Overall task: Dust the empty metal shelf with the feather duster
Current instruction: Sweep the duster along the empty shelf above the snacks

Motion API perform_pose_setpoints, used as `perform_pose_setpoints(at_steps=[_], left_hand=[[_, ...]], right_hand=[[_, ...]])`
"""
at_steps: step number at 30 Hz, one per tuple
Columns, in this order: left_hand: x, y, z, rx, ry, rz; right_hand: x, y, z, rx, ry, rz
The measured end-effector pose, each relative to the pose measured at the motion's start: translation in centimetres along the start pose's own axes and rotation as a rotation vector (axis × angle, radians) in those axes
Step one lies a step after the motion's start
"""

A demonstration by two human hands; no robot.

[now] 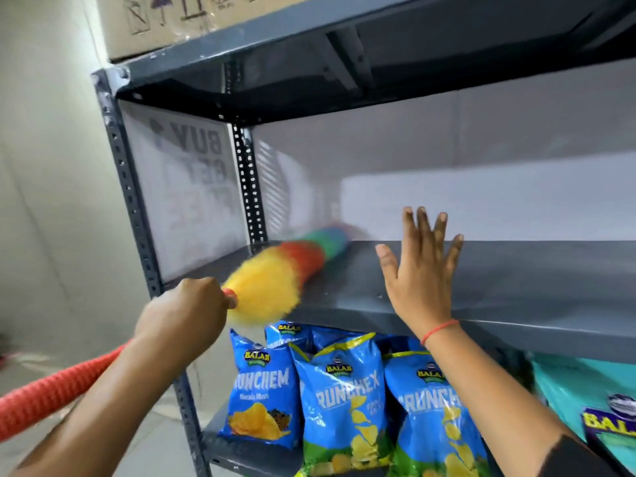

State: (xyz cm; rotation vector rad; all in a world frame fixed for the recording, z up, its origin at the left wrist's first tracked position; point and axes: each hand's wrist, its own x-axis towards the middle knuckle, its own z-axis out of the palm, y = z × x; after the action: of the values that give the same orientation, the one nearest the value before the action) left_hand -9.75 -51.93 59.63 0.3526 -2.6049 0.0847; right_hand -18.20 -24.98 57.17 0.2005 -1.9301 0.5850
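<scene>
Nearest the camera, at seven o'clock, a ribbed red handle runs up from the lower left corner under the left forearm. It belongs to the feather duster, and the left hand is closed in a fist around it just behind the fluffy head, fingers curled tight with the knuckles up. From the fist the head reaches toward one o'clock: yellow fluff first, then red, green and blue at the far tip, all blurred. The fluff lies on the left end of the empty metal shelf, a grey board across the middle of the view; the yellow part spills over the front lip.

At nine o'clock from the duster stands the grey punched upright of the rack. Behind it a pale side panel carries faded mirrored lettering. Up at eleven o'clock a cardboard box sits on the top board.

Below the shelf, at six o'clock, three blue chip bags stand side by side on the next board down.

Right of the duster, the right hand is raised flat over the shelf with its back to the camera, fingers straight and fanned apart, thumb out to the left; whether the palm touches the board cannot be told. A thin red thread circles that wrist. At four o'clock, a teal bag shows at the right edge.
</scene>
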Motion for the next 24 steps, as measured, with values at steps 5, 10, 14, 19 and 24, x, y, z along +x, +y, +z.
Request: perform_pose_setpoints(at_steps=[5, 10, 14, 19, 24], left_hand=[[-0.4, -5.8, -1.3, 0.001, -0.091, -0.183], [-1.6, -10.0, -1.9, 0.014, -0.038, -0.256], [-1.6, -11.0, -2.5, 0.137, -0.034, -0.252], [0.2, -12.5, -3.5, 0.222, 0.036, -0.198], [-0.1, -15.6, -2.4, 0.171, 0.091, -0.246]], right_hand=[[-1.8, -5.2, 3.5, 0.007, -0.217, -0.178], [-1.6, -6.8, 5.5, 0.017, -0.237, -0.166], [-1.7, -7.2, 6.3, -0.006, -0.286, -0.21], [-1.6, -6.9, 6.3, -0.013, -0.267, -0.197], [-1.8, -6.8, 6.2, -0.034, -0.298, -0.208]])
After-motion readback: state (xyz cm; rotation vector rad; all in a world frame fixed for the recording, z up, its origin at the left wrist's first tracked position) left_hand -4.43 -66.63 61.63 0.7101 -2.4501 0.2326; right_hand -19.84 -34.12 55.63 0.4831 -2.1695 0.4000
